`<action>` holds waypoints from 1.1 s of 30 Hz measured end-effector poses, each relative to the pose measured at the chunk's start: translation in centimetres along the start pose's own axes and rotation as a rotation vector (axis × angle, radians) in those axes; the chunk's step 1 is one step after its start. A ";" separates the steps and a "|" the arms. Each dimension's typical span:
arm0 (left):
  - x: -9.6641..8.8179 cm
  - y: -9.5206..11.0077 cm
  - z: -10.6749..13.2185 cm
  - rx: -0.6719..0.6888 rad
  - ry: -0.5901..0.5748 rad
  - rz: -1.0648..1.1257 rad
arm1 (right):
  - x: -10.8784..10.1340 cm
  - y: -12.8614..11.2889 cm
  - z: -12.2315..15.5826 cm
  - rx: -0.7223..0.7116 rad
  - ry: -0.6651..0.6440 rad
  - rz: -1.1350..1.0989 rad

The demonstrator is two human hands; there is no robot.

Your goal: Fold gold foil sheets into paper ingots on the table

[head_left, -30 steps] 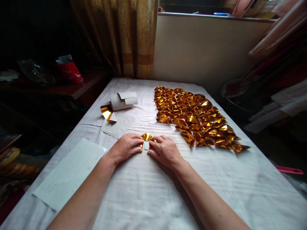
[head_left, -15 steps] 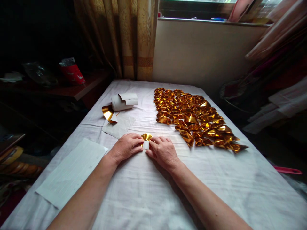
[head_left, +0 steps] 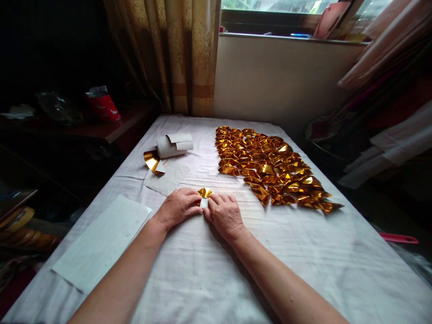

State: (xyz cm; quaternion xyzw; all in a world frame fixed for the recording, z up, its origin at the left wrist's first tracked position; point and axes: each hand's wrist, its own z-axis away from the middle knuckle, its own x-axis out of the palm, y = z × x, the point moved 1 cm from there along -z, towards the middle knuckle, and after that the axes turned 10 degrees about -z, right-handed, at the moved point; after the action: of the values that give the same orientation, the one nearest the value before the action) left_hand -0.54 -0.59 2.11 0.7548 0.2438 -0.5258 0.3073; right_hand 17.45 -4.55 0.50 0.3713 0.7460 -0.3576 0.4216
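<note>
A small piece of gold foil paper (head_left: 204, 193), white on its other side, is partly folded on the cloth-covered table (head_left: 286, 252). Its left side is pinched in the fingers of my left hand (head_left: 178, 206). My right hand (head_left: 225, 213) grips the right side, fingers bent and thumb low. The fingertips cover both ends of the piece. Rows of folded gold foil paper pieces (head_left: 266, 170) lie beyond my right hand. Past my left hand are a curled roll of white-backed paper (head_left: 168, 146) and a curved gold foil sheet (head_left: 153, 161).
A thin pale sheet (head_left: 168, 176) lies between the roll and my left hand. A larger pale sheet (head_left: 101, 243) rests by my left forearm. A red container (head_left: 104, 107) stands on a dark side table (head_left: 111, 128). Clothes (head_left: 398, 144) hang at the right.
My right hand has shifted slightly left, closer to my left hand, and less of the piece's white part shows. The view has tilted up slightly.
</note>
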 end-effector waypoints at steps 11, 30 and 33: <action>0.9 0.0 0.2 -0.050 0.119 -0.054 | -0.9 1.1 0.1 -0.004 -0.035 -0.156; 2.2 1.2 -0.9 -0.353 0.124 -0.120 | 0.1 2.9 -0.7 0.302 0.030 -0.211; 2.1 1.3 -1.0 -0.391 0.120 -0.115 | 0.0 2.8 -0.6 0.291 0.034 -0.190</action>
State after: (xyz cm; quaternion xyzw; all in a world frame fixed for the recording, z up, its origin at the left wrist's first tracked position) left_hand 1.72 -0.66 0.64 0.6957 0.4018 -0.4390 0.4024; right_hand 19.56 -2.71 0.11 0.3621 0.7252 -0.4938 0.3148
